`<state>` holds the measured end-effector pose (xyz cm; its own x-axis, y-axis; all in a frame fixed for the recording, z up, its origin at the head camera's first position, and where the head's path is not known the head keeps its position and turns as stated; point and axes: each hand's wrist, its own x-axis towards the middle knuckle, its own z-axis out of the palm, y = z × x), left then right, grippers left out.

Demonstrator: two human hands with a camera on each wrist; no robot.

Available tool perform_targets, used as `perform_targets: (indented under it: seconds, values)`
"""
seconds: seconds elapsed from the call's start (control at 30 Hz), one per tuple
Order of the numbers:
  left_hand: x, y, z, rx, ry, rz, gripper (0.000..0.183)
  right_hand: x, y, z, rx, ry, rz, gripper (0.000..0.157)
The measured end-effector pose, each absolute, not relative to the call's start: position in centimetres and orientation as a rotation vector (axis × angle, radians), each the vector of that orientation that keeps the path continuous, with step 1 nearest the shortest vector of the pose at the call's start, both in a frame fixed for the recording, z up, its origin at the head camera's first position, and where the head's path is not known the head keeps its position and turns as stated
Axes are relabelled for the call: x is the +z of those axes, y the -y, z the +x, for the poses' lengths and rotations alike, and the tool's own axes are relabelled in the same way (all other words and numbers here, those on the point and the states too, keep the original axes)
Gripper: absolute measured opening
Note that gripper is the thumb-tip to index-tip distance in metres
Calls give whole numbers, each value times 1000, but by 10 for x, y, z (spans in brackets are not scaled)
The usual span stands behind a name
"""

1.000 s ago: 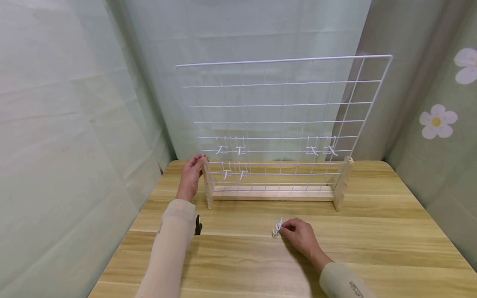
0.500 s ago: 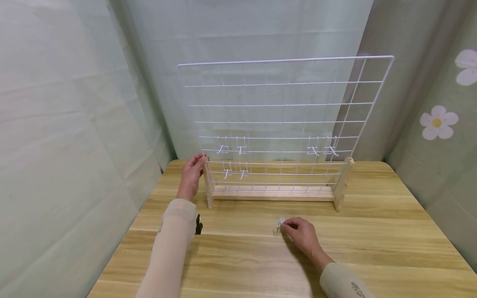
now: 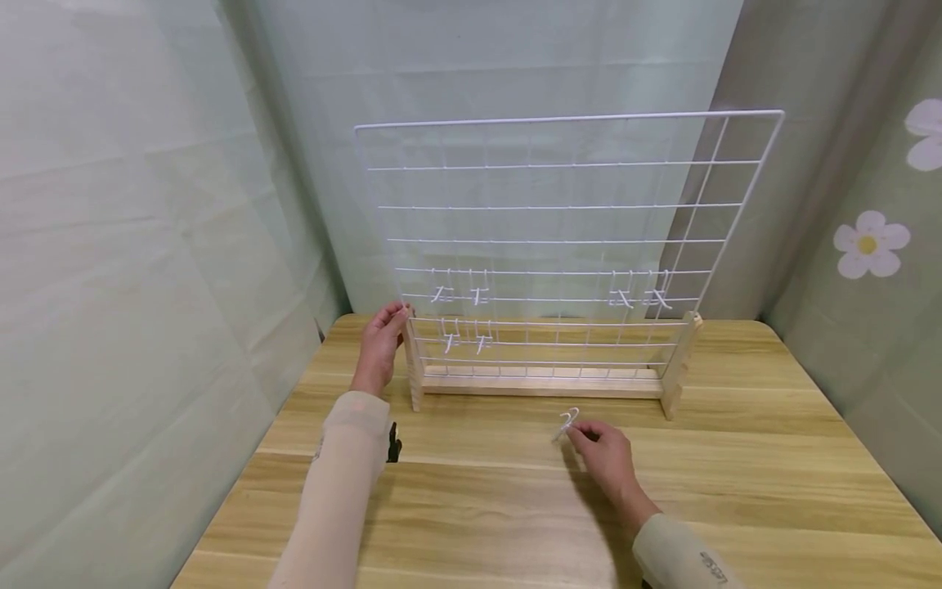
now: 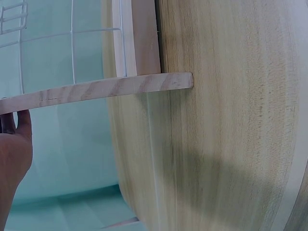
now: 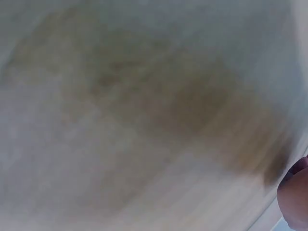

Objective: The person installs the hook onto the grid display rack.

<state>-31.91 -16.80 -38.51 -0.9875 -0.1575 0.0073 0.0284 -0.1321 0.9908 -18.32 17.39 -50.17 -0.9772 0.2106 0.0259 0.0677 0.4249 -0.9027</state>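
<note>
In the head view, a white wire grid panel point(image 3: 570, 119) stands upright in a wooden base. My left hand point(image 3: 379, 348) grips the top of the base's left side post point(image 3: 414, 368); the left wrist view shows fingers against the outer face of that wooden post point(image 4: 115, 87). Above the table, in front of the base, my right hand point(image 3: 607, 458) pinches a small white wire hook point(image 3: 567, 420) between thumb and fingertips. Its two curved ends point up. Only part of the right hand point(image 5: 293, 195) appears in the blurred right wrist view, where the hook is hidden.
Several white hooks hang on the grid: a pair at upper left point(image 3: 480, 296), a pair at upper right point(image 3: 622, 299), and a pair lower left point(image 3: 450, 340). Beneath everything lies a wood-grain table point(image 3: 478, 523). Pale curtains point(image 3: 147, 286) enclose the sides and back.
My right hand has lifted the hook and moved slightly forward and right. The hook has turned, so its curved ends now point up. My left hand stays on the post.
</note>
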Motion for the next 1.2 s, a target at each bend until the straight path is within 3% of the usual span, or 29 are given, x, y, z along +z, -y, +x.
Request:
perform_targets:
  seconds: [0.33, 1.2]
  values:
    - [-386, 168, -320, -2278, 1957, 143, 19, -483, -183, -190, 1537, 2500, -290, 17]
    - [-387, 168, -319, -2250, 1980, 106, 29, -447, -209, -206, 1357, 2404, -406, 22]
